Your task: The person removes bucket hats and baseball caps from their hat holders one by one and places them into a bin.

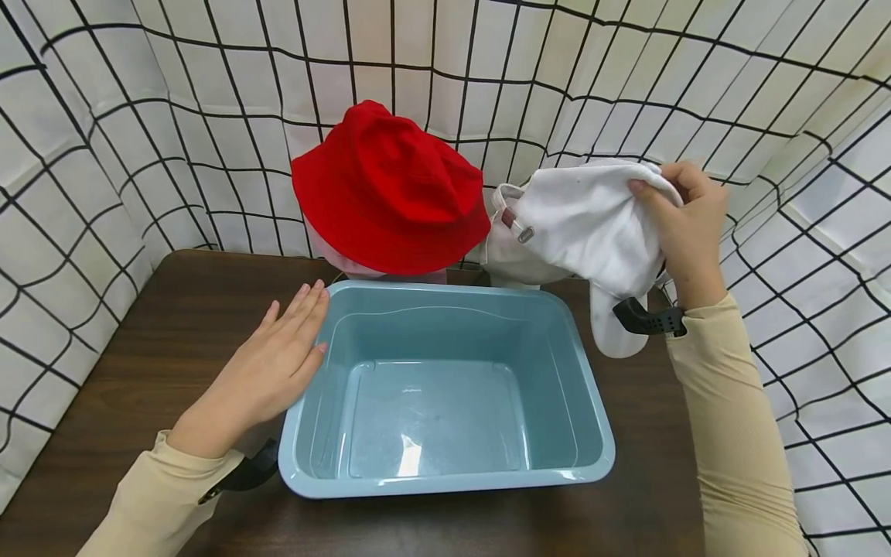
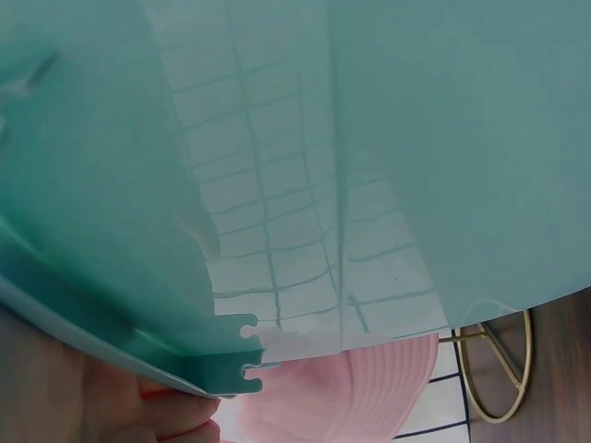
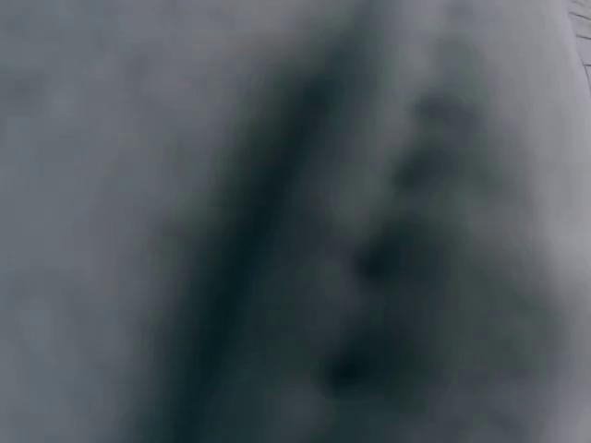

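Observation:
In the head view my right hand (image 1: pixel 689 224) pinches a white cap (image 1: pixel 592 216) by its upper edge, thumb on the near side. The cap hangs with its brim pointing down, and a strap with a small metal buckle shows on its left. White cloth fills the right wrist view, blurred and very close. My left hand (image 1: pixel 267 367) lies with straight fingers along the left rim of a blue plastic basin (image 1: pixel 445 486). From the left wrist, the basin's outer wall (image 2: pixel 388 166) shows, with fingertips (image 2: pixel 175 413) under its rim. Nothing lies inside the basin.
Behind the basin a red bucket hat (image 1: pixel 390 193) sits over a pink hat (image 2: pixel 342 392). An off-white cap (image 1: pixel 518 251) stands beside it, partly behind the held cap. A gold wire stand (image 2: pixel 499 369) rests on the brown table (image 1: pixel 139 371). Black wire grid (image 1: pixel 230 116) encloses the table.

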`<state>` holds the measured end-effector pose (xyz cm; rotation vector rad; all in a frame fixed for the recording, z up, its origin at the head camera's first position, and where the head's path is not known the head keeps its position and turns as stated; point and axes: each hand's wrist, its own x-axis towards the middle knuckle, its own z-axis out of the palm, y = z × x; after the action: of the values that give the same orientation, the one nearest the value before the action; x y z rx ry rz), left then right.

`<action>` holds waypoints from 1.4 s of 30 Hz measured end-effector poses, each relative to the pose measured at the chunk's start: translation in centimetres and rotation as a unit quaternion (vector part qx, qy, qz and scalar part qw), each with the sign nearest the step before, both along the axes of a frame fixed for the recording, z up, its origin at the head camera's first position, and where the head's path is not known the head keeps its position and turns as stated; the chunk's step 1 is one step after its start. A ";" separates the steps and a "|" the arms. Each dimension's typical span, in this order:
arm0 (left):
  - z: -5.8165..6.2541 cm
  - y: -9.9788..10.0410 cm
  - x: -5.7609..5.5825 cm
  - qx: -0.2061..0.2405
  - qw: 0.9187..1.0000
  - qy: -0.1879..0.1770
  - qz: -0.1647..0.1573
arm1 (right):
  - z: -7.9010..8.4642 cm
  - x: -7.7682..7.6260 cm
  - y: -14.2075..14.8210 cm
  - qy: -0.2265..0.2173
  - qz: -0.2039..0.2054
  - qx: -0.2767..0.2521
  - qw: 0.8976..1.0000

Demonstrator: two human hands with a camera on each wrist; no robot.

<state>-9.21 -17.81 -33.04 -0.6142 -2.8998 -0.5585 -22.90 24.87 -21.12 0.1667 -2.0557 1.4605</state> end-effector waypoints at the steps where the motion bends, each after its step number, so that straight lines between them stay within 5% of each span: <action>1: 0.0 0.0 0.0 0.001 1.000 0.000 0.000 | 0.0 0.3 -0.1 -0.006 0.004 0.009 1.000; 11: 0.0 0.0 -0.1 0.001 1.000 0.000 0.000 | -0.4 2.9 -1.6 -0.020 0.033 0.099 0.994; 26: 0.0 0.0 -0.1 0.002 1.000 0.005 0.000 | -0.2 5.0 -3.9 -0.025 0.130 0.147 0.980; 42: 0.0 0.0 -0.1 -0.001 1.000 0.001 0.001 | 0.9 7.2 -7.7 -0.017 0.237 0.200 0.951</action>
<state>-9.35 -17.81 -33.06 -0.6104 -2.8999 -0.5540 -15.74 17.18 -20.21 0.8552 -2.4304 1.2816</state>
